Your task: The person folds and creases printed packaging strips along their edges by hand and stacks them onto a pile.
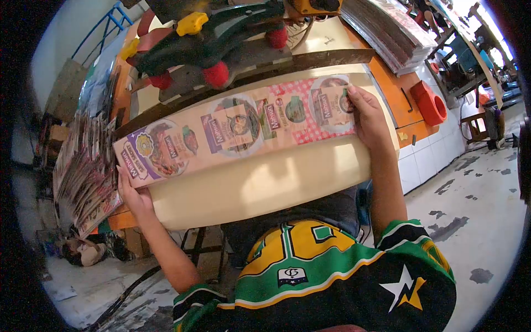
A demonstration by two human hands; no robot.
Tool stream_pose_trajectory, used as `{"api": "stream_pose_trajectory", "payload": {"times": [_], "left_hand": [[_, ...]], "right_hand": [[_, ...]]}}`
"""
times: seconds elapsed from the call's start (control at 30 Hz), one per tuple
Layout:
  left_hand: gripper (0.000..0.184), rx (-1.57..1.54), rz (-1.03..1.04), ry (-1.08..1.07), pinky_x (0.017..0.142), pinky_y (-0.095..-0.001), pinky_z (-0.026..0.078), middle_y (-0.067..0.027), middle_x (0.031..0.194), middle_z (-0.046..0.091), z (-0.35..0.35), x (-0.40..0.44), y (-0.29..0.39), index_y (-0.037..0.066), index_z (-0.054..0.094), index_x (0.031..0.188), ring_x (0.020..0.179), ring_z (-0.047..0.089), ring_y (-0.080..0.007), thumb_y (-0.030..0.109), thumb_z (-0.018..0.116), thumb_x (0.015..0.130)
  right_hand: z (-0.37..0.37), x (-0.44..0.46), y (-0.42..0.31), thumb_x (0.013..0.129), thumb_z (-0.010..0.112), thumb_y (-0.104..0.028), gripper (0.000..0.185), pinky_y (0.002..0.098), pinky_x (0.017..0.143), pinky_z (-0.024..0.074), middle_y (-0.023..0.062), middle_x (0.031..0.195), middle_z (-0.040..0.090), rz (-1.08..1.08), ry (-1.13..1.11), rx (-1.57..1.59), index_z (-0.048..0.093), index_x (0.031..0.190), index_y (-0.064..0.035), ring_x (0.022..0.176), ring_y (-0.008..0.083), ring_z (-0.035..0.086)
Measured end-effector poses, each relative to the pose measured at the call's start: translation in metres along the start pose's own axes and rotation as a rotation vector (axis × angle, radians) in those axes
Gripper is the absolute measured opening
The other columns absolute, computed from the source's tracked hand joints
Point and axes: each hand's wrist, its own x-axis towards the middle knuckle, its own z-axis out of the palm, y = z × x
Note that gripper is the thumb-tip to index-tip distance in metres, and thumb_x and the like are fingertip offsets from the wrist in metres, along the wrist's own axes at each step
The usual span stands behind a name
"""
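A long printed strip [279, 124] with food pictures and a purple and pink checked design stretches across the cream work surface [265, 188]. My left hand [135, 198] grips its left end, thumb on the front edge and fingers partly hidden beneath. At the other end my right hand [369, 115] pinches the strip's right edge, the thumb on the printed face. The strip slants slightly, its right end farther from me. Just behind it runs a dark metal bar [249, 83].
A dark green machine arm [221, 41] with red pads [215, 73] and yellow knobs [192, 24] stands beyond the bar. Printed stacks lie at left [83, 166] and back right [395, 33]. On the orange table edge sits a red cylindrical holder [428, 103].
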Motion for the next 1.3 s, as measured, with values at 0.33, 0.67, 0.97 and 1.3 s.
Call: {"api": "stream_pose_trajectory", "payload": {"times": [0.33,0.67,0.97,1.3], "left_hand": [[0.034,0.027,0.001,0.045,0.091,-0.0367,0.056,-0.0105,0.124,0.067,-0.012,0.009,-0.007,-0.002,0.058,0.128,0.106,0.067,-0.0202,0.021,0.058,0.103],[0.032,0.014,0.020,0.048,0.091,-0.0366,0.056,-0.0109,0.123,0.067,-0.007,0.000,-0.004,-0.002,0.056,0.131,0.107,0.067,-0.0208,0.016,0.055,0.104],[0.028,0.037,0.027,0.042,0.089,-0.0345,0.056,-0.0102,0.119,0.068,-0.005,0.001,-0.003,-0.001,0.057,0.125,0.103,0.067,-0.0192,0.016,0.054,0.104],[0.030,0.043,0.039,0.041,0.089,-0.0353,0.057,-0.0105,0.119,0.068,-0.006,0.000,-0.003,-0.001,0.057,0.127,0.103,0.068,-0.0193,0.017,0.056,0.104]], "right_hand": [[0.004,-0.001,-0.003,0.106,0.053,-0.025,0.031,0.0244,0.076,0.0532,0.0014,0.092,0.067,0.043,0.016,0.025,0.064,0.116,0.0023,0.081,0.0079,0.062],[0.006,0.001,-0.001,0.105,0.053,-0.024,0.037,0.0263,0.080,0.0555,0.0078,0.103,0.070,0.032,0.027,-0.029,0.061,0.124,0.0060,0.089,0.0126,0.067],[0.011,0.002,-0.003,0.105,0.054,-0.025,0.039,0.0280,0.081,0.0569,0.0106,0.107,0.072,0.014,0.068,-0.080,0.060,0.126,0.0067,0.091,0.0143,0.070],[0.009,0.002,0.000,0.105,0.054,-0.024,0.034,0.0254,0.078,0.0550,0.0066,0.102,0.071,0.035,0.080,-0.076,0.062,0.122,0.0049,0.088,0.0110,0.067]]}}
